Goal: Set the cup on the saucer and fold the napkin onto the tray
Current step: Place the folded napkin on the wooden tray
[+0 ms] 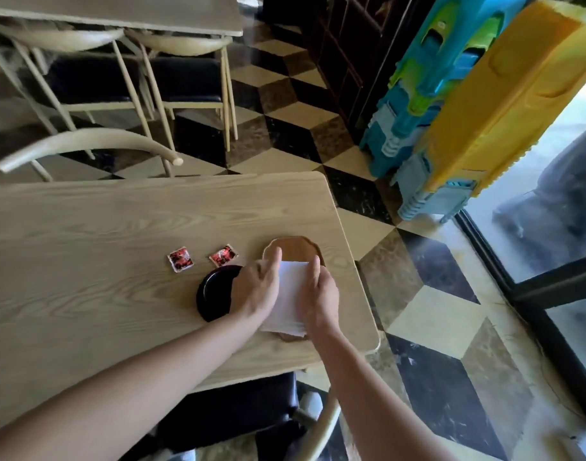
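Observation:
A white napkin (290,296) lies on a brown wooden tray (296,249) near the right end of the light wooden table (102,227). My left hand (256,287) rests on the napkin's left edge with its fingers stretched out. My right hand (319,294) presses the napkin's right edge. Both hands flank the napkin. A black saucer (213,291) sits just left of the tray, partly hidden by my left hand. No cup is visible; my left hand may hide it.
Two small red sachets (180,258) (223,254) lie on the table behind the saucer. Cream chairs (85,144) stand beyond the table, and a dark seat (238,407) sits below its near edge. Stacked blue and yellow plastic stools (467,104) stand at the right by a glass door.

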`<act>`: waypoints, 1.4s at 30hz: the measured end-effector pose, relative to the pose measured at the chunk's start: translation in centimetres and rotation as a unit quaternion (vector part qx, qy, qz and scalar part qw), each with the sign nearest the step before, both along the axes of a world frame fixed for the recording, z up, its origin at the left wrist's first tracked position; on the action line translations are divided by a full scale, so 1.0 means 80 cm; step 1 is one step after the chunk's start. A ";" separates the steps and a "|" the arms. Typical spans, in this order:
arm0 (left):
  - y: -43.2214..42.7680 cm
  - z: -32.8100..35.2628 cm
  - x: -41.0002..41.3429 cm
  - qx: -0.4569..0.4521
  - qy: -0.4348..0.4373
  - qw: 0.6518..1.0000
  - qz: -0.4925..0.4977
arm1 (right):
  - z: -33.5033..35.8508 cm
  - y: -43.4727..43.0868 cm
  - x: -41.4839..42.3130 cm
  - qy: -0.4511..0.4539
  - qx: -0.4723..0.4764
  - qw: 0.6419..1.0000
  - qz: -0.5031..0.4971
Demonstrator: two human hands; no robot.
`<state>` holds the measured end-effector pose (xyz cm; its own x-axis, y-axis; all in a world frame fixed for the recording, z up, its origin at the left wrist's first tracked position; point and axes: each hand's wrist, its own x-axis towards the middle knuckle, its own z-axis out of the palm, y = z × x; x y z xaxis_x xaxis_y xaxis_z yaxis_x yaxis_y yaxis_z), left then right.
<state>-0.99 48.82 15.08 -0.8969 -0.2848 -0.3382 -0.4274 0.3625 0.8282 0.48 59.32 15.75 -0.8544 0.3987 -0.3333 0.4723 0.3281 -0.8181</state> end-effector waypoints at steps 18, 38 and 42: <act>0.105 -0.122 -0.085 -0.031 -0.126 0.987 0.091 | -0.135 0.107 -0.129 -0.121 -0.020 0.992 0.021; 0.094 -0.214 -0.118 -0.300 0.069 0.947 -0.092 | -0.201 0.099 -0.183 -0.016 0.167 0.933 0.317; 0.086 -0.217 -0.112 -0.428 0.036 0.891 -0.147 | -0.201 0.106 -0.167 -0.033 0.261 0.886 0.382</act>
<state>-9.92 55.73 -2.30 -0.9860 -0.1596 -0.0482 -0.1663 0.9622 0.2158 -12.90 67.77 -0.34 -0.9267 -0.1735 -0.3334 -0.0100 0.8981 -0.4397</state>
